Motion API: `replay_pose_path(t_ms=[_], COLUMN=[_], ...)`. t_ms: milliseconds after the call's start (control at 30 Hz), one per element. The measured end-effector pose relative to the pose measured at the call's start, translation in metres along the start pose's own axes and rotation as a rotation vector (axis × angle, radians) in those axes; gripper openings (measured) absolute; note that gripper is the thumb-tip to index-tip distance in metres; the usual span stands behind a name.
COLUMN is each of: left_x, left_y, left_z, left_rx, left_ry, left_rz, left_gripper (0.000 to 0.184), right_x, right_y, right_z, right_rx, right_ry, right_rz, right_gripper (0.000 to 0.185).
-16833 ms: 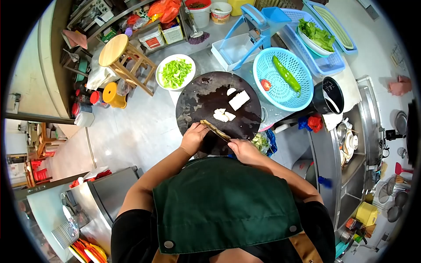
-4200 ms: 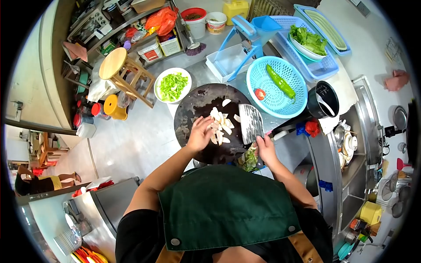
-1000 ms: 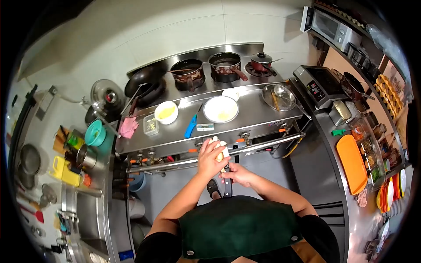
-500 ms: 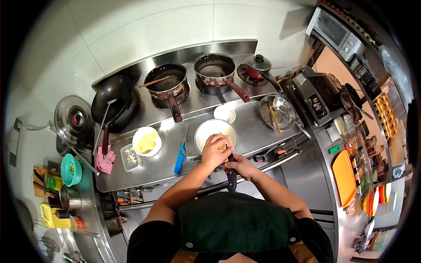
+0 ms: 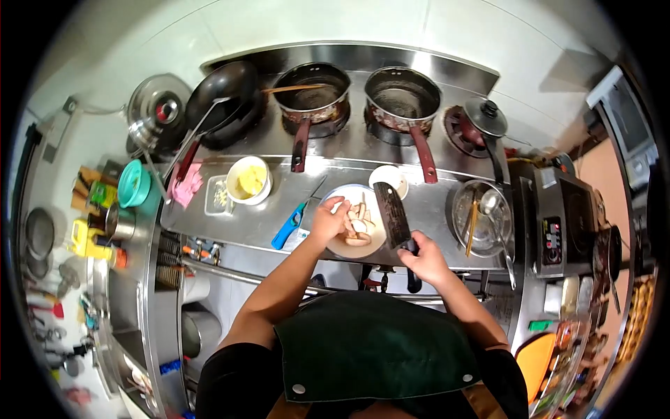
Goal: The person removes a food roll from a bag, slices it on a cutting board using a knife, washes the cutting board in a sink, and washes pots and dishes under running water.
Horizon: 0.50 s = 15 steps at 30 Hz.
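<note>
Landmark: white bowl [image 5: 375,241] with a blue rim, on the metal worktop [image 5: 433,202].

Contents of the bowl: pale slices [image 5: 358,229], loosely heaped, several overlapping.

Left hand [image 5: 328,221]: at the bowl's left rim, fingers bent and slightly parted beside the slices; whether one is pinched cannot be told.

Right hand [image 5: 427,259]: right of the bowl, closed around the black handle of a cleaver [image 5: 393,216]. Blade dark and wet-looking, held along the bowl's right side, its far end pointing away from the person.

Just beyond the bowl: one small white dish [image 5: 394,179], partly hidden by the blade.

Left of the bowl: one blue lighter [image 5: 287,227], near; farther off, one white tub [image 5: 241,195] with yellow contents, and one clear container [image 5: 219,204] just beside that tub.

Well to the bowl's right: one metal basin [image 5: 460,222], holding chopsticks [image 5: 472,227] and a ladle [image 5: 490,201].
</note>
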State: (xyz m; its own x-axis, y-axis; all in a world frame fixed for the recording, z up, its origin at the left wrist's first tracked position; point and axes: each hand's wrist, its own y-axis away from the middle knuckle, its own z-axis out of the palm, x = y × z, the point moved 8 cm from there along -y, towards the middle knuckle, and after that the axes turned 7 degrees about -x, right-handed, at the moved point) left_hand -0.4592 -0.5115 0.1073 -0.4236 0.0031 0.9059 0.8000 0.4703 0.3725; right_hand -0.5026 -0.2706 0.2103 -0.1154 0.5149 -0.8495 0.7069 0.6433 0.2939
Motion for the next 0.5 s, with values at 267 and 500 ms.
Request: replay_pose_path(t_ms=[267, 500], left_x=[-0.016, -0.126], left_y=[0.093, 0.273], left_z=[-0.124, -0.19], left_rx=[0.441, 0.915], left_ry=[-0.021, -0.149], left_rz=[0.244, 0.103], left_gripper=[0.014, 0.009], right_x=[0.004, -0.035], right_y=[-0.012, -0.009], right_z=[0.014, 0.12], right_rx=[-0.016, -0.414], right_ry=[-0.262, -0.46], right_rz=[-0.228, -0.372], right_gripper=[0.058, 0.052])
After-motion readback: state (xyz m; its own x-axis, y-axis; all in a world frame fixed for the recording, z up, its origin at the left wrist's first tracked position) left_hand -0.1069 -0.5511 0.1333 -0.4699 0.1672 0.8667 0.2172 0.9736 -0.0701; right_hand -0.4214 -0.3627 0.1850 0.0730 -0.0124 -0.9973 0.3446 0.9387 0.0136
